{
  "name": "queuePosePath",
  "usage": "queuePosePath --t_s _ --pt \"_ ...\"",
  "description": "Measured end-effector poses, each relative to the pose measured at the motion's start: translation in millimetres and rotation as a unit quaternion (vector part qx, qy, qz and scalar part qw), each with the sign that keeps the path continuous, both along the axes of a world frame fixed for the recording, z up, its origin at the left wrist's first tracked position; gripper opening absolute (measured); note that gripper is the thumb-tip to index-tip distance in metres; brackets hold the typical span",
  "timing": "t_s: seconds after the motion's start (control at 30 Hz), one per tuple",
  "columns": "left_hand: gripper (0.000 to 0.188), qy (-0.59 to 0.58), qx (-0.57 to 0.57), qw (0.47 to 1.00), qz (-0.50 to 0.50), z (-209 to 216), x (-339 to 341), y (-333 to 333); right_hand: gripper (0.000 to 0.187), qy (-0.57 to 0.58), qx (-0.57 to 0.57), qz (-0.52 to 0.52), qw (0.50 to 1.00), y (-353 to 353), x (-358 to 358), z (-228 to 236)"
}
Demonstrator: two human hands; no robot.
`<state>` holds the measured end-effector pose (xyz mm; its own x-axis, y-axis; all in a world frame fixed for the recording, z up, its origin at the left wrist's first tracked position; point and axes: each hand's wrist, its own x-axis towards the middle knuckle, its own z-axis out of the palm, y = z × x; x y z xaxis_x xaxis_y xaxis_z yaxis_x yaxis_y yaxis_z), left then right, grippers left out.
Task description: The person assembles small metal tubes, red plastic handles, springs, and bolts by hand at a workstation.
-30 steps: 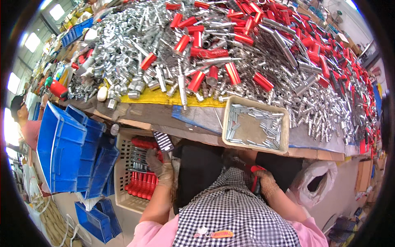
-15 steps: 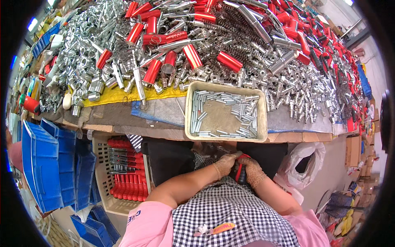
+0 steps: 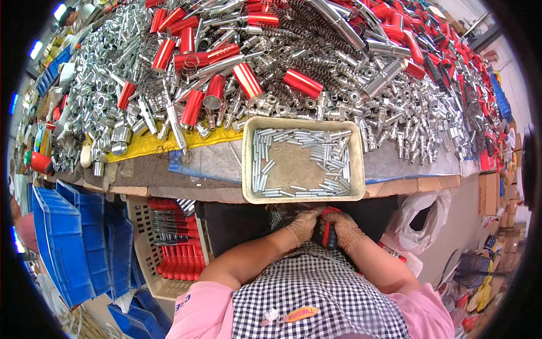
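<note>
In my lap, just below the table's edge, my two gloved hands work close together. My right hand [image 3: 345, 227] is closed round a tool with a red-and-black handle [image 3: 329, 235]; its exact kind cannot be told. Touching it from the other side, my left hand [image 3: 304, 225] has its fingers pressed together near the tool's upper end. What those fingers hold is hidden. Right above my hands stands a cream tray [image 3: 361, 164] at the table's edge, with many short silvery pins [image 3: 334, 164] lying along its sides.
Metal fittings [image 3: 406, 127], dark springs [image 3: 316, 45] and red tubes [image 3: 302, 83] are heaped across the table. A cream crate [image 3: 139, 240] with red-handled parts stands left of my legs, beside blue bins [image 3: 62, 243]. To the right hangs a white plastic bag [image 3: 435, 226].
The view has shifted slightly, so the tray appears lower and further left. My hands stay together at the red-and-black tool, with only slight shifts in their pose.
</note>
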<state>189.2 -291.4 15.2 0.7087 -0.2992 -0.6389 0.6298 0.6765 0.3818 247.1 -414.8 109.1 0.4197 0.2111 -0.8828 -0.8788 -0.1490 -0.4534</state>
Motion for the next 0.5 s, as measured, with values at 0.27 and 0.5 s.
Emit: queuePosePath --t_s 0.27,0.5 --pt "0.053 -0.173 0.247 0.950 -0.082 -35.2 -13.8 4.0 0.018 -0.018 0.006 0.051 0.999 6.2 1.0 11.9" --pt "0.050 -0.017 0.037 0.999 0.007 -1.1 -5.5 -2.8 0.020 -0.012 0.016 0.019 1.000 2.3 -2.4 14.1"
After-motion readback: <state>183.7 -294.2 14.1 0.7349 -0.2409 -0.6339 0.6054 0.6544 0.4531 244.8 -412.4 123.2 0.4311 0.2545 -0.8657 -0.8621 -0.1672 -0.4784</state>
